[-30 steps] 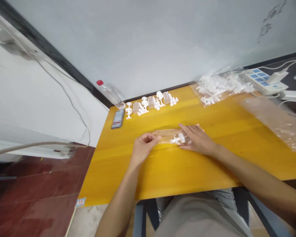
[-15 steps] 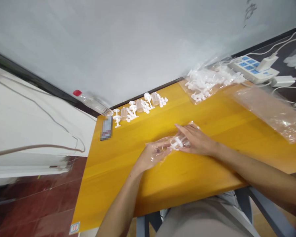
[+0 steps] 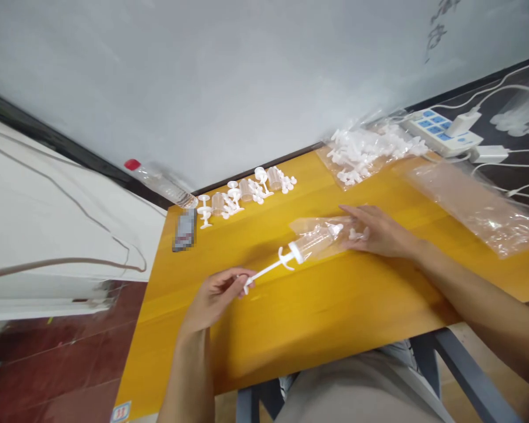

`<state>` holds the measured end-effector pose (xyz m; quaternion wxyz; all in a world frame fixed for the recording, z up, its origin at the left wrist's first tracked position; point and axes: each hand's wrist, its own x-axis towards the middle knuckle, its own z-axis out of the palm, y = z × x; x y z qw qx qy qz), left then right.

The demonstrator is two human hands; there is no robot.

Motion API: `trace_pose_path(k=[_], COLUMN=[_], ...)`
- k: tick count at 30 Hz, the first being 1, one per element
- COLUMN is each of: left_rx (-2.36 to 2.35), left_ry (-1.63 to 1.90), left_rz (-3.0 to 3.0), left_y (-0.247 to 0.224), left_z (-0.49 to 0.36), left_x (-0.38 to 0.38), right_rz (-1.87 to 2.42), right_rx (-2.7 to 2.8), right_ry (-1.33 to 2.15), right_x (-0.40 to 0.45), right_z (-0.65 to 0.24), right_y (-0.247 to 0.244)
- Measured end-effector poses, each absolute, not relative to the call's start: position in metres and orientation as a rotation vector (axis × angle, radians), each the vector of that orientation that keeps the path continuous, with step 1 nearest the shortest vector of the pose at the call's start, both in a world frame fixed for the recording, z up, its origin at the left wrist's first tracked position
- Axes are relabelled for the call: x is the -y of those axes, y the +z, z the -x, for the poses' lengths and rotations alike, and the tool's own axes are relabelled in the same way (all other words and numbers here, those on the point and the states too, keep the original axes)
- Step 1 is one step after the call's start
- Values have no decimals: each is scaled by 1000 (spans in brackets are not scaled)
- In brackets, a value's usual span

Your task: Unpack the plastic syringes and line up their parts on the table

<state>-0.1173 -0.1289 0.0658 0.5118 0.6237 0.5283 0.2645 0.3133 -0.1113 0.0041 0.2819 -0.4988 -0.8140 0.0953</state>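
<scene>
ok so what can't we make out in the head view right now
All in the head view:
Right end of the small bag: behind the right hand.
Grip end of the white rod: partly covered by the left hand.
Count of the piled white pieces: overlapping under shiny plastic.
Flat item: pixelated.
Board writing: blurred.

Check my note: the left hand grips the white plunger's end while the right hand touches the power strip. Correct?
Not quite: the head view shows the right hand touching the clear bag, not the power strip. The rest holds.
</scene>
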Motion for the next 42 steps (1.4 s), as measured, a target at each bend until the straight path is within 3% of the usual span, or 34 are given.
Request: trace_pose_path(k=[9, 16, 20, 26, 34, 39, 42], left_rx=[-1413, -1230, -1180, -1095, -1099, -1117, -1136], left_ry=[946, 877, 931, 1014, 817, 1060, 1019], left_rz=[-1314, -1446, -1431, -1243, -807, -1131, -1020], left_y=[51, 62, 64, 44, 22, 19, 18], left_z=[177, 159, 128, 89, 76, 68, 67], left_x=[150, 137, 121, 102, 96, 98, 97], right_rz=[1457, 1409, 1449, 1543, 1331, 1490, 1507], right_rx=[2416, 1884, 1677, 1517, 1779, 1751, 1766], right_ry=[105, 484, 917, 1058, 590, 833, 869], right_x=[100, 117, 98, 78, 76, 78, 78], right_z=[-377, -248, -180, -153, -162, -169, -170], right_y=[31, 85, 72, 50, 36, 39, 38])
